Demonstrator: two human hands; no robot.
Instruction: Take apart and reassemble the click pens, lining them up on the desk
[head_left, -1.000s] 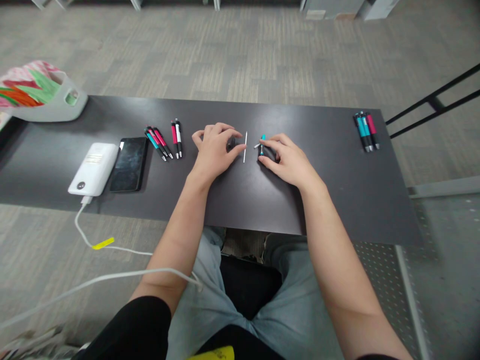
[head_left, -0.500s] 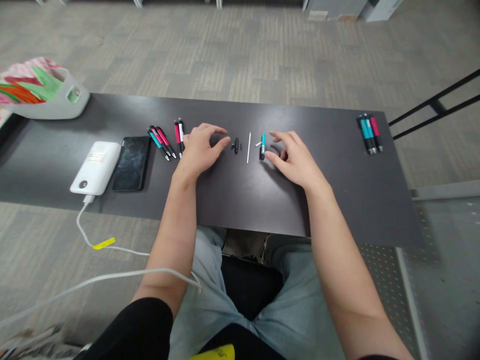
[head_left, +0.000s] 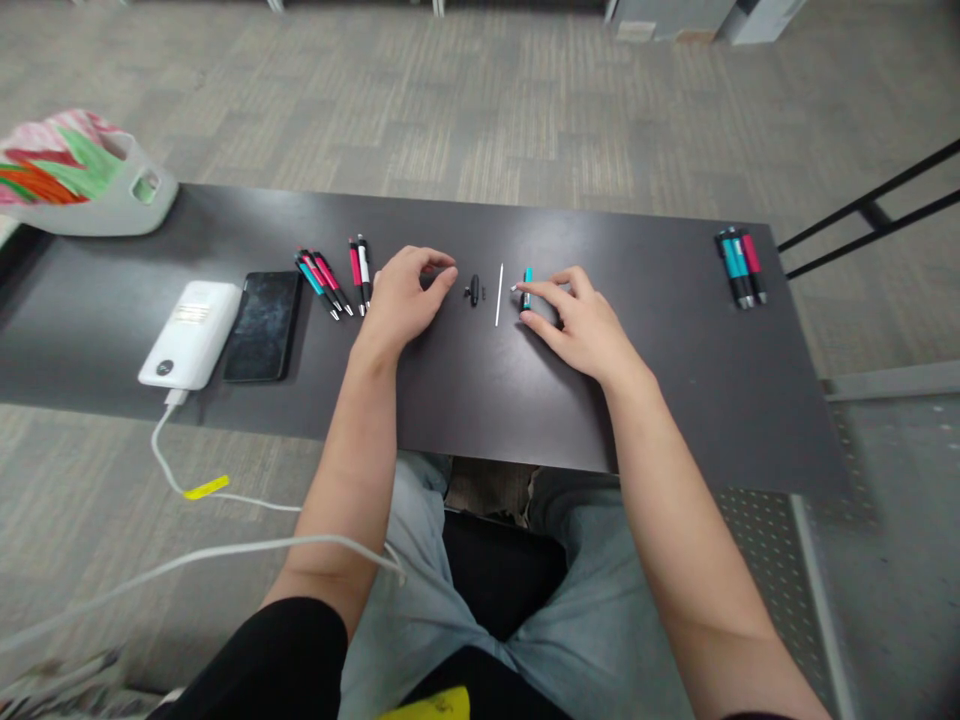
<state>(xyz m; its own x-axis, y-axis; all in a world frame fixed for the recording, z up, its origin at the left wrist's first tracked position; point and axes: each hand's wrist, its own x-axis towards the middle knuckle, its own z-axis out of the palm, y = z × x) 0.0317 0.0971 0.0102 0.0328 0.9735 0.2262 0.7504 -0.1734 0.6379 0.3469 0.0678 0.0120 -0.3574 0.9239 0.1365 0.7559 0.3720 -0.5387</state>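
Note:
My left hand (head_left: pixel 409 295) rests on the table, fingers curved and apart, holding nothing. Just right of its thumb lie a short black pen part (head_left: pixel 475 290) and a few tiny dark pieces (head_left: pixel 484 293). A thin white pen refill (head_left: pixel 499 295) lies lengthwise between my hands. My right hand (head_left: pixel 581 320) is open over a blue pen barrel (head_left: pixel 528 275) with a black lower end, which its fingers partly cover. Its index fingertip is at a small silvery-white piece (head_left: pixel 514 289) left of the barrel; I cannot tell whether they touch.
Several blue and pink pens (head_left: pixel 324 283) and a pink and a white pen (head_left: pixel 364 268) lie left of my left hand. Farther left are a black phone (head_left: pixel 261 328), a cabled white power bank (head_left: pixel 191 335) and a white basket (head_left: pixel 154 215). More pens (head_left: pixel 739 268) lie far right.
My right hand has moved left, its index finger now reaching across the blue barrel to the small silvery piece. My left thumb has drawn slightly nearer its index finger.

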